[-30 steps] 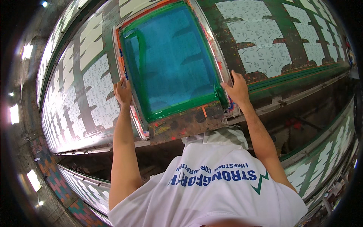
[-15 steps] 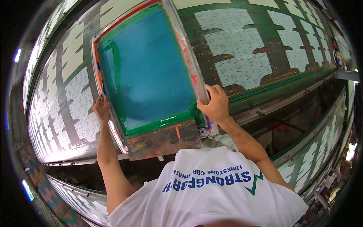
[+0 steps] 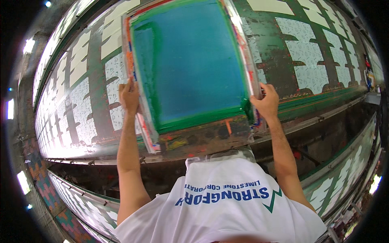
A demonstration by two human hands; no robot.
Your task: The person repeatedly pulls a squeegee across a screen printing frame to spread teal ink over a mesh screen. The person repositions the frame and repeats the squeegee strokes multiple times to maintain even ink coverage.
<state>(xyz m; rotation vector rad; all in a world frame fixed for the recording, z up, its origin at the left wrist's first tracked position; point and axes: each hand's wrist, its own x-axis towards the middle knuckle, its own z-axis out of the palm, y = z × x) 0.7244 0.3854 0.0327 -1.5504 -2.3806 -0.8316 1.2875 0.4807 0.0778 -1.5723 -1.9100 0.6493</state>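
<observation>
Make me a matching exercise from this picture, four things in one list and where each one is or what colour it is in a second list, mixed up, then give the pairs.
Things:
1. left hand
2. right hand
3. screen mesh
4. shirt

Descriptions:
A. white, at the lower edge of the view
B. grips the frame's right side rail
C. blue-green, inside the printing frame
D. grips the frame's left side rail

Pairs: 1-D, 2-B, 3-C, 4-A

Cloth printing workshop, shown by long print table point(image 3: 308, 52) lined with patterned cloth pieces point(image 3: 312, 73), ink-stained screen frame point(image 3: 190, 65).
</observation>
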